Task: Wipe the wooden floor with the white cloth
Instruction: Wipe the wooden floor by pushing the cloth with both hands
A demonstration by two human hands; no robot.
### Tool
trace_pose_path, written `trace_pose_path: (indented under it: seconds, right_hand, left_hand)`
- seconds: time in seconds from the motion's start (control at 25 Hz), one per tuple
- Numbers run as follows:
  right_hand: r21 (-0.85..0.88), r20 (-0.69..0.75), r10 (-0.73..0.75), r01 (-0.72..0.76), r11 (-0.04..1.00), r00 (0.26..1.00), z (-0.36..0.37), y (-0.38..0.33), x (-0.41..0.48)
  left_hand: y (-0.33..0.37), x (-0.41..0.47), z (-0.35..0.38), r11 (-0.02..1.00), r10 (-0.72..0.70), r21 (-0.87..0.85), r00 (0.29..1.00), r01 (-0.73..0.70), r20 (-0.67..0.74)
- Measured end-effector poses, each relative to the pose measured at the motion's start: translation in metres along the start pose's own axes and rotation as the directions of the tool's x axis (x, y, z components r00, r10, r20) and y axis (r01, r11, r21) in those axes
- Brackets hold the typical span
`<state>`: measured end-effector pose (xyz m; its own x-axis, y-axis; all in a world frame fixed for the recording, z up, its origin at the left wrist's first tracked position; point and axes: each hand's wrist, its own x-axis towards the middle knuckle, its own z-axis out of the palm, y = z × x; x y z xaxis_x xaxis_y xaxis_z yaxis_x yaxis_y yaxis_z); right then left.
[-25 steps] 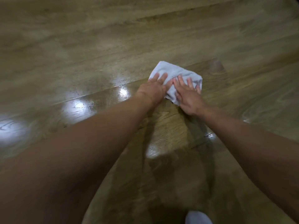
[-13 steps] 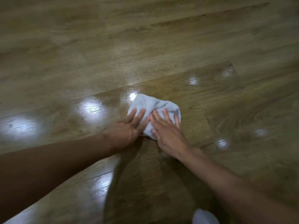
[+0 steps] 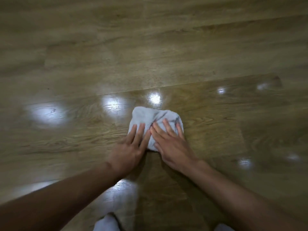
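The left hand (image 3: 131, 147) is lying flat, fingers spread, pressing the near-left edge of the white cloth (image 3: 155, 120); the right hand (image 3: 171, 144) is pressing flat beside it, fingers splayed over the cloth's right half. The bunched cloth is resting on the wooden floor (image 3: 116, 47), which is shining wetter around it than half a second ago.

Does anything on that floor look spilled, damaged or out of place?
Nothing stands out. The white cloth is bunched under the left hand and right hand, both pressed flat on it. The wooden floor shows no spill or damage; the bright patches look like reflected lights. The picture is blurred, so fine marks could be missed.
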<state>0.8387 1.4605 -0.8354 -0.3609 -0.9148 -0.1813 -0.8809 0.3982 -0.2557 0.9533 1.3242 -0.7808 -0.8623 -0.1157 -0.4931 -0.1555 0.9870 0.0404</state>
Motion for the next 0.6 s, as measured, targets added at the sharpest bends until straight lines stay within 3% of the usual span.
trace_pose_path:
  seconds: [0.12,0.32,0.4,0.52,0.6]
  right_hand:
    - [-0.019,0.053,-0.067,0.069,0.997,0.996,-0.004,-0.011,0.042]
    - [-0.028,0.138,-0.019,0.023,0.999,0.990,-0.020,-0.023,0.115]
    - [-0.030,0.096,-0.043,0.046,0.998,0.994,-0.014,-0.034,0.083]
    - [-0.021,0.126,-0.217,0.221,0.975,0.968,-0.001,-0.065,0.005]
    - [-0.014,0.169,-0.279,0.285,0.958,0.945,0.004,-0.074,0.004]
  left_hand:
    - [-0.018,-0.003,0.012,0.993,-0.120,-0.014,0.992,0.119,-0.028]
    - [-0.076,0.031,-0.001,0.959,-0.278,-0.064,0.960,0.276,-0.021]
    - [-0.068,0.010,0.013,0.961,-0.255,-0.110,0.967,0.255,0.016]
    - [-0.029,-0.065,0.040,0.975,-0.162,-0.159,0.987,0.157,-0.016]
    - [-0.025,-0.090,0.053,0.954,-0.222,-0.212,0.974,0.210,-0.033]
